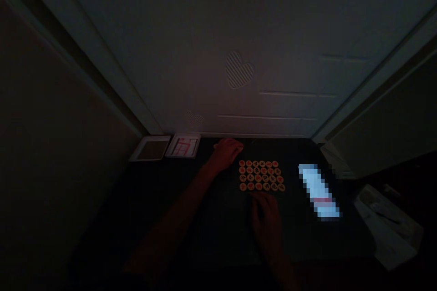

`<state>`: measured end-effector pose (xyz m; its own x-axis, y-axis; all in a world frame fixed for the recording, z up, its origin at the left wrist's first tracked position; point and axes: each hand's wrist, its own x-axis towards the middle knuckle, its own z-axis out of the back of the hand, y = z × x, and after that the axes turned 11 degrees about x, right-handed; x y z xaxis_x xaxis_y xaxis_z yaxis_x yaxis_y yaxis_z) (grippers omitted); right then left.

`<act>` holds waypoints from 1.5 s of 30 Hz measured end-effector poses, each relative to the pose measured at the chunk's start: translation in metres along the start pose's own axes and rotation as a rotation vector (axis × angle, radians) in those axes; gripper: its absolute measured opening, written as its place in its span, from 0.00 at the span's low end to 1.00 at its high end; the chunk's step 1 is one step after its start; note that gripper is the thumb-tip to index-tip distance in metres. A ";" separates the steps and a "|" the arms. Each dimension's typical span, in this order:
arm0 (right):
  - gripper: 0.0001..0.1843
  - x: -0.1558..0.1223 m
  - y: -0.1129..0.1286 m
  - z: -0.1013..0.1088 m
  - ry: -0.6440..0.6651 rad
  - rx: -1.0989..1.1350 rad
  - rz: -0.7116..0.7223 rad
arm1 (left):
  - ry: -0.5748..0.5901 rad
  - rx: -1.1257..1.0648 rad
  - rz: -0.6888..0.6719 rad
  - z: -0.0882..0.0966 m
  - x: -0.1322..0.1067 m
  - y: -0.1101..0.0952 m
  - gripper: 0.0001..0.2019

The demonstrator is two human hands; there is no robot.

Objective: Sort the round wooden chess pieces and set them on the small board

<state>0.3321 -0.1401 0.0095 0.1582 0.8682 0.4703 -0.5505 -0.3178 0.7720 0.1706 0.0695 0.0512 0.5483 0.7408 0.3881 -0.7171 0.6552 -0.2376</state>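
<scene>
The scene is very dark. Several small round game pieces (261,175) with red and dark marks lie in a tight rectangular grid on a dark surface (205,218). My left hand (227,150) rests flat just beyond the grid's far left corner, fingers stretched toward the right. My right hand (266,218) lies on the surface at the grid's near edge, fingers extended with the tips touching or almost touching the nearest row of pieces. Neither hand visibly holds anything.
Two shallow square box halves stand at the back left: an empty-looking one (150,149) and one with red lines inside (184,146). A bright blurred rectangle (319,191) lies right of the grid. A pale wall with heart shapes (239,69) rises behind. Pale packaging (385,223) sits far right.
</scene>
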 end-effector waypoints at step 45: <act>0.14 0.124 0.002 -0.021 0.446 0.227 0.172 | 0.055 -0.941 0.522 0.013 -0.067 -0.014 0.10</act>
<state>0.3336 -0.0250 0.0600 -0.3103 0.8582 0.4088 -0.3390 -0.5017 0.7959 0.1381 0.0091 0.0395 0.3055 0.9522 0.0054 -0.2618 0.0895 -0.9610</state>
